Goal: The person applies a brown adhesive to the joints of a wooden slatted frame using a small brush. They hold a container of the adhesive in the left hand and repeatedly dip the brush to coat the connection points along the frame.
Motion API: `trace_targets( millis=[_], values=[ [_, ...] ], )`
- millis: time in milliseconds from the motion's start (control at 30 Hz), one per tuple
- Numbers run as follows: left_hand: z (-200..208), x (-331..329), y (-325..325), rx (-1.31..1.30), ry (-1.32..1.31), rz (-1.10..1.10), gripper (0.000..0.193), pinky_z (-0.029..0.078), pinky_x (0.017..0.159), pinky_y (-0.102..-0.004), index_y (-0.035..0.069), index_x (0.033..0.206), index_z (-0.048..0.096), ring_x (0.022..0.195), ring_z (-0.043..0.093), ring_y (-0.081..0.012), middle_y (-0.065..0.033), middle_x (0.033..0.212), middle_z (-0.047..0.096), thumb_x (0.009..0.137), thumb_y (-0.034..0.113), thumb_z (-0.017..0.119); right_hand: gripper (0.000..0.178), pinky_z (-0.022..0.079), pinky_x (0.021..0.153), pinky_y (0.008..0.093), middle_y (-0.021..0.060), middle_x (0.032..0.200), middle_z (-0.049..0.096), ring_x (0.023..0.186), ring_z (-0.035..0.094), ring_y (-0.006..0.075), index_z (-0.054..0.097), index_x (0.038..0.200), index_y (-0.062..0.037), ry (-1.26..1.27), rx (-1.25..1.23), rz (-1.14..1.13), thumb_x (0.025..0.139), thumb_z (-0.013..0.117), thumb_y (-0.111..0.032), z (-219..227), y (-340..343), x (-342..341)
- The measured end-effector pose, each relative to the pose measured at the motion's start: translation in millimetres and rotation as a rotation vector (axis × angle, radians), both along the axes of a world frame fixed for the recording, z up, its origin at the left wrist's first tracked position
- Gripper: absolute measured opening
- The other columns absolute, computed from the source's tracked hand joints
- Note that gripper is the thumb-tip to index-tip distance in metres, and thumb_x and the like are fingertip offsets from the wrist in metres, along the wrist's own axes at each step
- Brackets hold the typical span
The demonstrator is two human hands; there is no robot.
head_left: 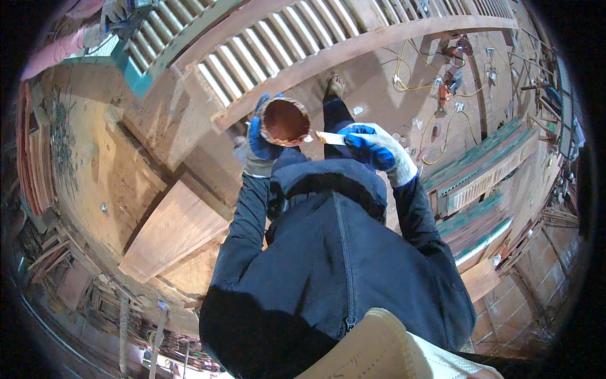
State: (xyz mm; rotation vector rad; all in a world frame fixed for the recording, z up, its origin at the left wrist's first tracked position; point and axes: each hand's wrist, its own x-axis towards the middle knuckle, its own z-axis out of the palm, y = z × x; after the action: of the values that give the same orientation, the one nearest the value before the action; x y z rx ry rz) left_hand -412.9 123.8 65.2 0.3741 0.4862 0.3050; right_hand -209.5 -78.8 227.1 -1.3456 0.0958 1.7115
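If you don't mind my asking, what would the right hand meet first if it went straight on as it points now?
Most likely the near rim of the bowl, met by the tip of the tool in the right hand, though depth is unclear.

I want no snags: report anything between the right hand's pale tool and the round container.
Nothing visible blocks the gap from the pale tool in the right hand to the round container in the left hand; a pale spot beside it is too blurred to identify.

A yellow cord [432,163] loops across the floor [372,79] (near an orange tool [444,95]).
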Motion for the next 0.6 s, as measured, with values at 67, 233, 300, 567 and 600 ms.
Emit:
trace_targets(
  millis=[67,233,300,567,600],
  values=[
    [-38,16,11,-0.072,-0.025,-0.019,0.080,0.034,0.107,-0.0686,0.021,0.145,0.044,0.137,0.037,-0.0483,-0.0112,0.151,0.041,0.082,0.069,0.056,0.031,0.041,0.056,0.0195,-0.0030,0.079,0.056,0.066,0.050,0.0039,0.065,0.112,-0.0041,0.013,0.150,-0.120,0.090,0.070,-0.025,-7,-4,27],
    [-48,89,43,-0.677,-0.242,0.265,0.069,0.036,0.105,-0.0705,0.022,0.135,0.055,0.134,0.040,-0.0495,-0.0137,0.141,0.053,0.081,0.064,0.063,0.044,0.043,0.060,0.0195,-0.0027,0.089,0.055,0.070,0.052,0.0075,0.056,0.123,-0.0034,0.162,0.146,-0.200,0.089,0.069,-0.029,-56,-24,105],
    [-56,120,62,-0.733,-0.085,0.329,0.065,0.036,0.106,-0.0705,0.019,0.132,0.058,0.133,0.041,-0.0496,-0.0142,0.139,0.055,0.083,0.061,0.064,0.051,0.044,0.080,0.0228,0.0006,0.107,0.058,0.091,0.055,0.0102,0.054,0.128,-0.0026,-0.009,0.146,-0.215,0.089,0.069,-0.032,-75,-22,136],
    [-75,153,77,-0.449,-0.366,0.441,0.065,0.042,0.102,-0.0648,0.008,0.143,0.047,0.134,0.039,-0.0465,-0.0266,0.145,0.044,0.090,0.041,0.065,0.044,0.046,0.092,0.0261,0.0016,0.119,0.062,0.104,0.057,0.0096,0.057,0.132,-0.0057,-0.278,0.078,-0.119,0.098,0.061,-0.033,-119,-7,198],
    [-79,155,78,-0.483,-0.403,0.445,0.069,0.040,0.103,-0.0668,0.008,0.144,0.045,0.137,0.035,-0.0470,-0.0258,0.146,0.043,0.089,0.043,0.066,0.042,0.046,0.093,0.0261,0.0022,0.119,0.063,0.105,0.056,0.0088,0.058,0.131,-0.0050,-0.362,0.073,-0.106,0.098,0.060,-0.032,-124,-5,197]
  ],
)
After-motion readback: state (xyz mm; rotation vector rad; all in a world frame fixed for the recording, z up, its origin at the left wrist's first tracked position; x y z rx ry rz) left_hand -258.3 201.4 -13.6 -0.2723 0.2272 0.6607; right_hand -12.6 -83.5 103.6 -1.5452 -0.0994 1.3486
